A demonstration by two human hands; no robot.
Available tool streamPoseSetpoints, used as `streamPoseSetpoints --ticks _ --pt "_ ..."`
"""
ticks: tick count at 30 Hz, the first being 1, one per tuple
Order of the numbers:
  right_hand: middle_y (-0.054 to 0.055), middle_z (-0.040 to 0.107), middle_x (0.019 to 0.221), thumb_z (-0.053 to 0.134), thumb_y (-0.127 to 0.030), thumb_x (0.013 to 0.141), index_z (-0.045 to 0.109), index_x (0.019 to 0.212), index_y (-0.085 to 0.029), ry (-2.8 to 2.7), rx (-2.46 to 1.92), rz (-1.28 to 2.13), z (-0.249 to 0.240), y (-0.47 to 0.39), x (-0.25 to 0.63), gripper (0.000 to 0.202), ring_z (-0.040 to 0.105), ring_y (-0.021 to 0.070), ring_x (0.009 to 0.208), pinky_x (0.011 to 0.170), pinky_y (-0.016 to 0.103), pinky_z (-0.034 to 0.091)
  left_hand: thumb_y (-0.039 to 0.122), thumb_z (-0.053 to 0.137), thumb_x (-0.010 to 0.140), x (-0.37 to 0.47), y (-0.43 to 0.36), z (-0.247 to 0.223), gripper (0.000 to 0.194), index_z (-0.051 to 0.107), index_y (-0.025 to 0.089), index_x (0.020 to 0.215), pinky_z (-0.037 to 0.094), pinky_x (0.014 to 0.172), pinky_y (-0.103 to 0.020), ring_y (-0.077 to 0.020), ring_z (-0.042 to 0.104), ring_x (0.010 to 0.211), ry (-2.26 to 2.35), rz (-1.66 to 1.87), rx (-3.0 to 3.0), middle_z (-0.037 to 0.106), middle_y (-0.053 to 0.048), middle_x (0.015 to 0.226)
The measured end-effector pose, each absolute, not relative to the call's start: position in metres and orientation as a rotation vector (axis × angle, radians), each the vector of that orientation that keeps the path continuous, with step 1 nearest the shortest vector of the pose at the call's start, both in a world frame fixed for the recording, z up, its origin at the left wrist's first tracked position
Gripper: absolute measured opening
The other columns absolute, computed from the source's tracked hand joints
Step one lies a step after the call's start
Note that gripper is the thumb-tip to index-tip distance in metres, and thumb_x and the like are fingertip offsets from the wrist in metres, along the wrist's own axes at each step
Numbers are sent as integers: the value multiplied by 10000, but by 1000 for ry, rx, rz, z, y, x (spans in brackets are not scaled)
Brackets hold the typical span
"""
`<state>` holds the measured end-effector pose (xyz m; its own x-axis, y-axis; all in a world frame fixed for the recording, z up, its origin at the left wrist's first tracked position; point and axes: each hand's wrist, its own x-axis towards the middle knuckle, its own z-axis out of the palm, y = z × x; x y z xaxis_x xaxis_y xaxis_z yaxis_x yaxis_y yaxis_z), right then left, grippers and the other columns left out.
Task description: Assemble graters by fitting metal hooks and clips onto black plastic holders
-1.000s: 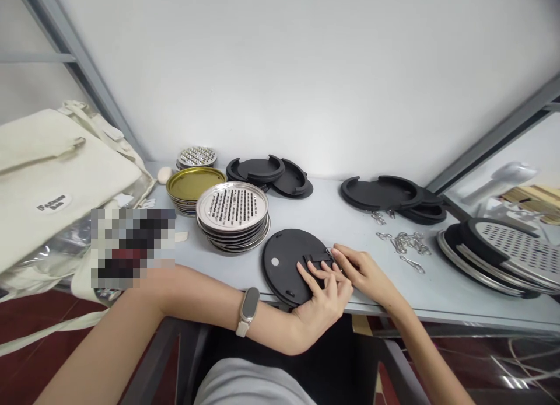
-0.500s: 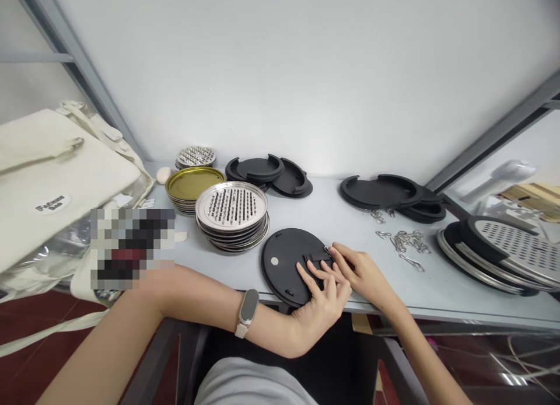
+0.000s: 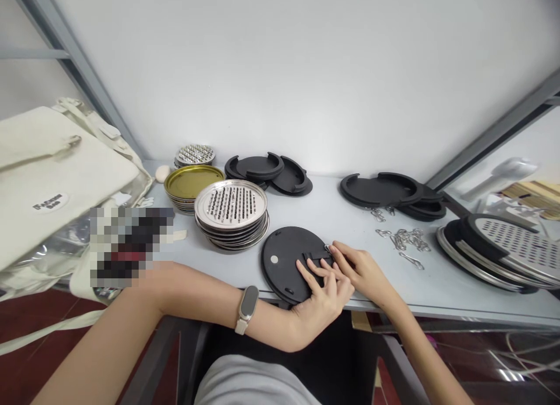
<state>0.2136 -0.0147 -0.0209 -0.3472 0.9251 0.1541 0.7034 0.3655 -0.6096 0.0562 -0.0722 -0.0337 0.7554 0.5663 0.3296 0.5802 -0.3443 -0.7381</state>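
Note:
A round black plastic disc [image 3: 286, 247] lies flat near the table's front edge, with a pale round dot, small slots and a raised strip on its face. My left hand [image 3: 322, 294] rests on its right part, fingers stretched out and spread, pressing it down. At the disc's right edge my right hand [image 3: 354, 268] pinches a small metal wire clip [image 3: 327, 248]. Most of that clip is hidden by my fingers. Several loose wire clips [image 3: 409, 240] lie in a small heap to the right of my hands.
Left of the disc stands a stack of round metal graters [image 3: 231, 203], beside gold-coloured lids [image 3: 195, 182]. Black round holders [image 3: 256, 166] and more black holders [image 3: 380, 189] sit along the wall. Graters in black frames [image 3: 510, 241] are at right, a cream bag [image 3: 87, 160] at left.
Both hands stay at the disc in nearly the same place. My left hand has shifted very slightly, and the view has tilted a little.

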Motion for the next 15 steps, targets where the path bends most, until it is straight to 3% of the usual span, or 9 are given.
streamPoseSetpoints --ticks 6,15 --pt "-55 408 570 361 -372 988 347 708 -220 -2158 -1411 600 -22 -16 213 318 347 107 498 524 249 301 378 329 962 52 -77 -26 302 504 185 1114 590 734 -534 -277 652 968 -868 -39 -2109 601 -148 1161" --pt "-56 428 581 357 -364 990 383 770 -228 -2126 -1445 558 -23 -17 213 260 399 113 491 539 240 334 234 344 904 49 -84 -21 438 522 82 1274 541 846 -501 -303 626 1085 -900 -75 -2006 588 -206 1262"
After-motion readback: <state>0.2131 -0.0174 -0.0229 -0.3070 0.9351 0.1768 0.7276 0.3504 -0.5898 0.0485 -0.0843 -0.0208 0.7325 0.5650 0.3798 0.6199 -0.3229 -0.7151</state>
